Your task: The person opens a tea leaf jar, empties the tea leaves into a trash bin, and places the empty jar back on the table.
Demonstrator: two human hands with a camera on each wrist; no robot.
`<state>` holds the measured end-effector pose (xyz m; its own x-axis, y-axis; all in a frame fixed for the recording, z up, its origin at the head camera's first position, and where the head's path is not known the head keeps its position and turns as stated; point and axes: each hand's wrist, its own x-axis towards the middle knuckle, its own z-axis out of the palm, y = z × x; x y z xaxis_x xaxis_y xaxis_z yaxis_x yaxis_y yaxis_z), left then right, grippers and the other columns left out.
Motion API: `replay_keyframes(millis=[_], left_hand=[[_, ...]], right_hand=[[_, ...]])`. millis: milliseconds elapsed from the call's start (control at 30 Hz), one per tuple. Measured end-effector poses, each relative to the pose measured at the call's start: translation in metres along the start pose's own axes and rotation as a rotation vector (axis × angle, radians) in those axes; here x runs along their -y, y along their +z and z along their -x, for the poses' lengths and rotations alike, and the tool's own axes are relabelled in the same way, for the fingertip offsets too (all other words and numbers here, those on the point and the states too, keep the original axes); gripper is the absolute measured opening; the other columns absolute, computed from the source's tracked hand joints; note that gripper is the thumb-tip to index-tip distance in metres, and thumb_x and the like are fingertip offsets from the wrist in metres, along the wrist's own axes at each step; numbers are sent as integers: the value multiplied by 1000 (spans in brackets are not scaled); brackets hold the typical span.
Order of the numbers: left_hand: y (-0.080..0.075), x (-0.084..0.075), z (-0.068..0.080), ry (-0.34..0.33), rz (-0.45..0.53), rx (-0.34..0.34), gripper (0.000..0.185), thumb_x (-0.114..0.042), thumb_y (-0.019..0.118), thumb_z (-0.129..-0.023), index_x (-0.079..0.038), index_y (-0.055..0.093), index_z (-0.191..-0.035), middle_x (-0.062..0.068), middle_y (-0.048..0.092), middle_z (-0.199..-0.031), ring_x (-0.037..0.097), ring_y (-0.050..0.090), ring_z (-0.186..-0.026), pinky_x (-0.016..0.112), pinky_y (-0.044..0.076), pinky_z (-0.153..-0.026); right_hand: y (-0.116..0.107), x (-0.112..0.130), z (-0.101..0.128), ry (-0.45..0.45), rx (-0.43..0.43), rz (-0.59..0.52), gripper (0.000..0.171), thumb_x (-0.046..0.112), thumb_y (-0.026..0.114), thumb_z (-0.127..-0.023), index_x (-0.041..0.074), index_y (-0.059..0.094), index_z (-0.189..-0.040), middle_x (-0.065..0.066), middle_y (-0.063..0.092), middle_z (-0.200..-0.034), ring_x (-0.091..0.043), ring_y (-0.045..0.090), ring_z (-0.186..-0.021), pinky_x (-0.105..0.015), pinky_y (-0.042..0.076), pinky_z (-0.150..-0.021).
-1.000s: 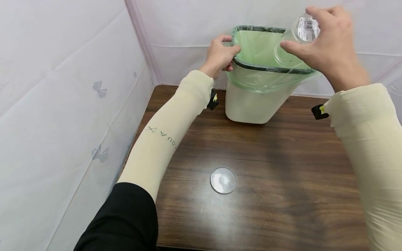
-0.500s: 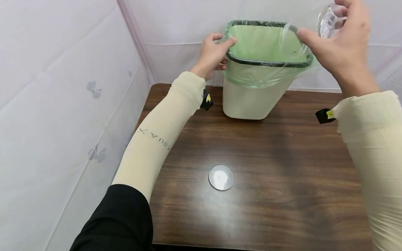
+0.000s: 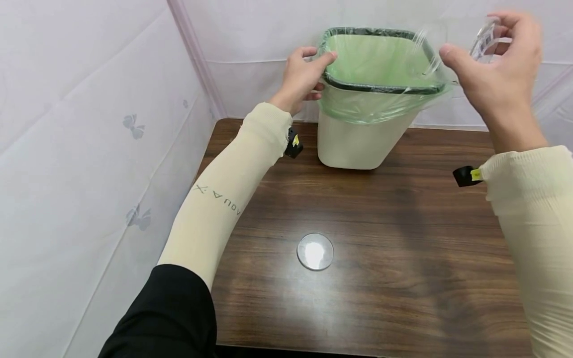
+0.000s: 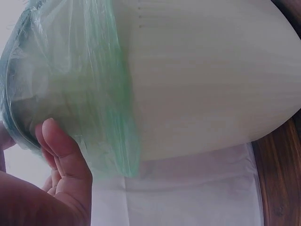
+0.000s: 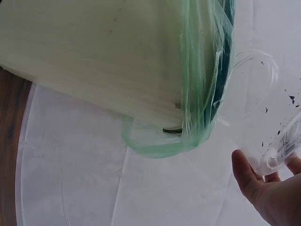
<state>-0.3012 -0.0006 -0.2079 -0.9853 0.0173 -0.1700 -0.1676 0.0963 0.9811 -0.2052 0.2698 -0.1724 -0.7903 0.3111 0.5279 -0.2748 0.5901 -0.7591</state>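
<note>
— See that? The right hand (image 3: 497, 74) has drawn the clear cup (image 3: 456, 42) back from over the bin (image 3: 362, 139) toward its right rim, fingers curled round it.
— And the left hand (image 3: 302, 77)?
— Still gripping the bin's left rim. The lid (image 3: 315, 251) stays on the counter (image 3: 403, 238); emptying looks finished.

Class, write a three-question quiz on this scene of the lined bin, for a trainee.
1. True or false: the left hand grips the rim of the white plastic bin lined with a green bag.
2. What does the right hand hold? A clear plastic cup; B metal spoon; C paper towel.
3. Fill in: the round clear lid lies on the brown wooden ___.

Key: 1 true; 2 A; 3 table.
</note>
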Motion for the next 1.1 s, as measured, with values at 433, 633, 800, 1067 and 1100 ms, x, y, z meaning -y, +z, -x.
replay_keyframes(millis=[433, 633, 800, 1067, 1100], left_hand=[[-3, 1, 3, 4, -18, 8, 61, -47, 75, -89, -32, 48, -142, -4, 56, -112, 13, 55, -63, 27, 54, -56], [-3, 3, 4, 17, -28, 14, 60, -48, 75, -89, -32, 50, -141, -2, 56, -106, 14, 56, -64, 28, 55, -58], [-4, 5, 3, 18, -32, 9, 58, -49, 75, -89, -33, 51, -139, -2, 57, -101, 14, 55, -64, 29, 56, -60], [-5, 8, 1, 13, -36, 4, 57, -51, 75, -88, -35, 51, -138, -1, 59, -102, 15, 55, -65, 30, 56, -61], [-5, 8, 1, 14, -37, 6, 57, -52, 74, -88, -35, 51, -137, 0, 59, -103, 15, 54, -65, 30, 56, -61]], right_hand=[[-9, -24, 4, -27, -49, -128, 35, 22, 76, -80, 21, 61, -112, 4, 56, -103, -3, 55, -78, -21, 43, -76], [-13, -29, 7, 4, -38, -182, 23, 19, 72, -83, 19, 63, -105, -1, 60, -97, -3, 60, -68, -15, 48, -64], [-15, -29, 12, 28, -41, -206, 14, 17, 72, -83, 19, 67, -96, 0, 59, -83, -6, 51, -64, -14, 42, -58], [-20, -31, 18, 46, -21, -248, 4, 18, 72, -83, 17, 68, -82, 4, 67, -73, -9, 50, -60, -15, 39, -49], [-20, -31, 19, 47, -12, -271, 4, 18, 73, -83, 16, 69, -83, 3, 70, -76, -9, 53, -61, -15, 40, -48]])
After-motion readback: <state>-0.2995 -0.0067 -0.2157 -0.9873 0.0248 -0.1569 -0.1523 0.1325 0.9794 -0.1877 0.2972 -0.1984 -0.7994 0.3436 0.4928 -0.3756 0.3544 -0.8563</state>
